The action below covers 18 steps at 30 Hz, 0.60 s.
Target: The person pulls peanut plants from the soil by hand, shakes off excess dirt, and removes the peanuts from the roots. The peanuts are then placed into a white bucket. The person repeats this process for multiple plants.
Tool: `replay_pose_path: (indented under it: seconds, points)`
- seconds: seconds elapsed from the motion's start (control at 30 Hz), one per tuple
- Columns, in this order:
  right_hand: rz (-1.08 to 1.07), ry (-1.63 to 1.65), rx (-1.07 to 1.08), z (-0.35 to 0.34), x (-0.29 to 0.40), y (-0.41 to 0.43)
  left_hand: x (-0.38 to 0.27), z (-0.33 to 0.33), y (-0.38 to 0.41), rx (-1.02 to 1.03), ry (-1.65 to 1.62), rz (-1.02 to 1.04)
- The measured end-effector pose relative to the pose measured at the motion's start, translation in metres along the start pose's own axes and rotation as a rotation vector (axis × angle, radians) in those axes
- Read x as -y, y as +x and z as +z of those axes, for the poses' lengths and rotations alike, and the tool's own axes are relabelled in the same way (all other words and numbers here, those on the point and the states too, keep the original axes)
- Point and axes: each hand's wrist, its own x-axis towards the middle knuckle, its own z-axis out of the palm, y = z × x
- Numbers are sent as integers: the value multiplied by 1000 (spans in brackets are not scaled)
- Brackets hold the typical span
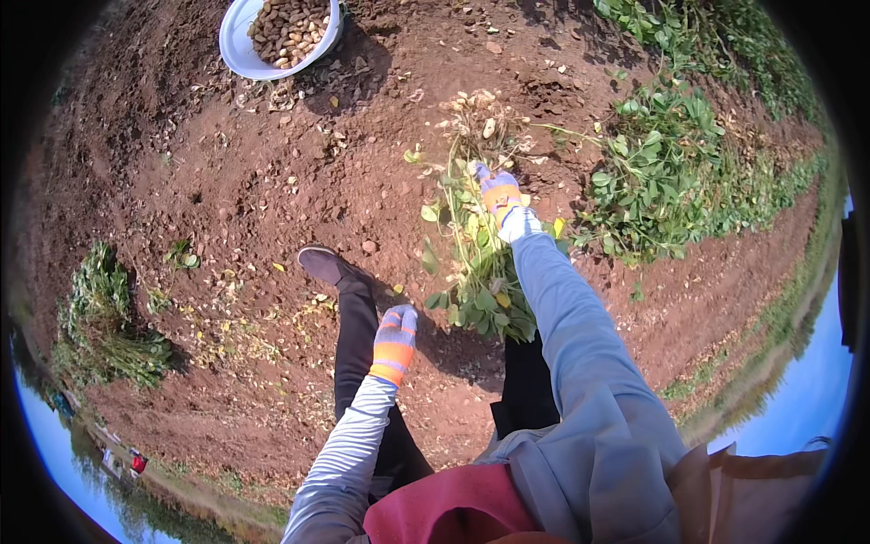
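Observation:
My right hand (pixel 501 194), in a purple and orange glove, grips a pulled peanut plant (pixel 479 272) by the stems just below its roots. Tan peanut pods (pixel 486 122) cluster among the roots, which point away from me. The plant's leaves hang towards my legs. Over the soil near my left leg is my left hand (pixel 394 347), gloved alike, its fingers bent and close together. No object shows in it, but the palm side is hidden. The left hand is apart from the plant.
A white basin (pixel 234 41) with peanuts (pixel 289 30) stands at the upper left. Green plants (pixel 652 170) lie in a heap at the right, and another plant pile (pixel 112 319) is at the far left. My shoe (pixel 321 264) rests on reddish soil strewn with leaves.

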Motion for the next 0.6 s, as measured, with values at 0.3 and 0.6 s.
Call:
replay_pose_path:
  seconds: [0.3, 0.6]
  points:
    - [-73, 63, -493, -63, -29, -140, -71, 0, 24, 61, 199, 274]
    - [324, 1845, -740, -236, -116, -401, -124, 11, 27, 300, 322, 320]
